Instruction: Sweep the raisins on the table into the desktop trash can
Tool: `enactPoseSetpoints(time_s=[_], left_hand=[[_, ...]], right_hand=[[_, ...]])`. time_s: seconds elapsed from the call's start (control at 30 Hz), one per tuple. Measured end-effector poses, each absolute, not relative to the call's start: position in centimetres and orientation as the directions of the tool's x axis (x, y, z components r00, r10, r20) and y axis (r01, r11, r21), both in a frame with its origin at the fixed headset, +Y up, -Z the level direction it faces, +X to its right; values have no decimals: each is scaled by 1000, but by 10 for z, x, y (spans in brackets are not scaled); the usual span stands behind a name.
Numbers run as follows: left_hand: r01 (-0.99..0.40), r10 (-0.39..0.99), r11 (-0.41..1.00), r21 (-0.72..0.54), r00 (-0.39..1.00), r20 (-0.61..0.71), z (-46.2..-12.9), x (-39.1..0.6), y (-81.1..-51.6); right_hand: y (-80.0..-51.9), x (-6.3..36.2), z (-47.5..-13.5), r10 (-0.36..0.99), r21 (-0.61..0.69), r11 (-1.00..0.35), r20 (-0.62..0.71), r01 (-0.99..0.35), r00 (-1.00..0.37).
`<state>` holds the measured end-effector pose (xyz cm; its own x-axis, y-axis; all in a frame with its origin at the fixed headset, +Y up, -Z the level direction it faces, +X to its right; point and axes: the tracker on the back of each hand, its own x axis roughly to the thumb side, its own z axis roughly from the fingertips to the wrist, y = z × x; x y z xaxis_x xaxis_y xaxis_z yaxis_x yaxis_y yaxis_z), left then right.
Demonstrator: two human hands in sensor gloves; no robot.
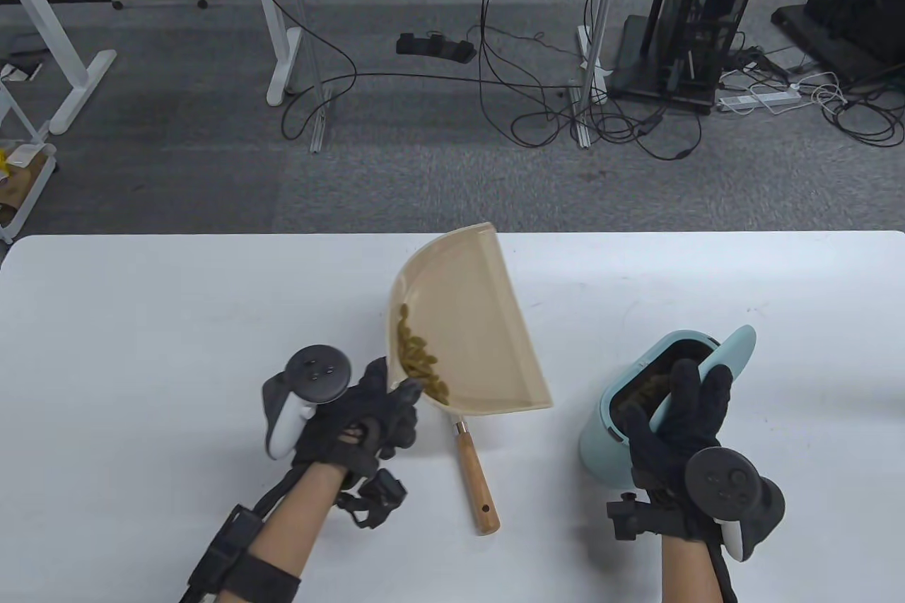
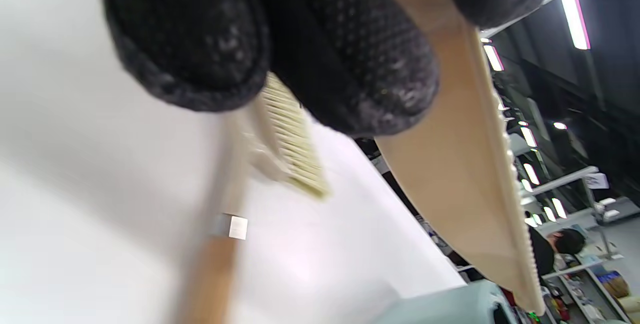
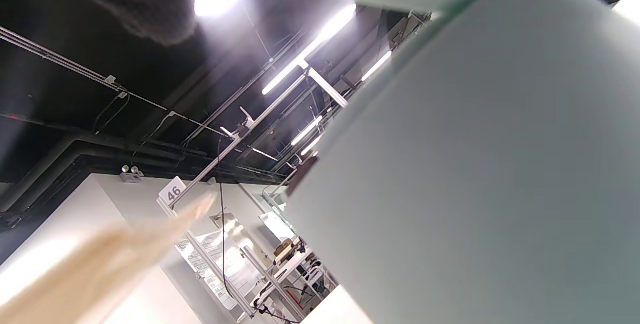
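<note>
Left grip (image 1: 353, 419) pinches the dustpan (image 1: 488, 341) rim, tilted up; raisins (image 1: 421, 363) heaped just beyond it, brush (image 1: 475, 472) lying on the table (image 1: 141, 320) beside. Right grip (image 1: 679, 419) holds the trash can (image 1: 615, 433), fingers spread over its raised lid (image 1: 732, 355); dark contents inside. Sign "46" (image 3: 173, 192).

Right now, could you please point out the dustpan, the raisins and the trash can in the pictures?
dustpan (image 1: 488, 320): table view, on the bare inner floor of the pan.
raisins (image 1: 418, 359): table view, on the pile along the pan's left wall.
trash can (image 1: 601, 440): table view, on its light blue outer wall.
</note>
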<state>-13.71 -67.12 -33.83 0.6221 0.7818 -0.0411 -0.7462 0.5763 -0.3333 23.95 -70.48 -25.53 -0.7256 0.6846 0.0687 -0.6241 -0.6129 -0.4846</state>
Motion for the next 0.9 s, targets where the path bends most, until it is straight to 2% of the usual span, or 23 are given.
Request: enactPoseSetpoints(time_s=[0.17, 0.33, 0.47, 0.57, 0.9], left_hand=[[-632, 659, 751, -194, 739, 140, -338, -63, -644], [-447, 426, 895, -10, 845, 323, -328, -22, -619], [-307, 226, 943, 130, 876, 427, -315, 0, -602], [-272, 186, 951, 145, 881, 434, -311, 6, -599], [-274, 205, 955, 113, 886, 415, -316, -1, -604]], right_hand=[[-705, 240, -255, 692, -481, -607, 71, -633, -718], [-706, 241, -254, 699, -483, -597, 77, -640, -711], [-706, 241, -254, 701, -482, -596, 76, -642, -709], [-706, 241, -254, 706, -482, -591, 79, -647, -704], [-706, 242, -253, 714, -484, -581, 83, -654, -695]])
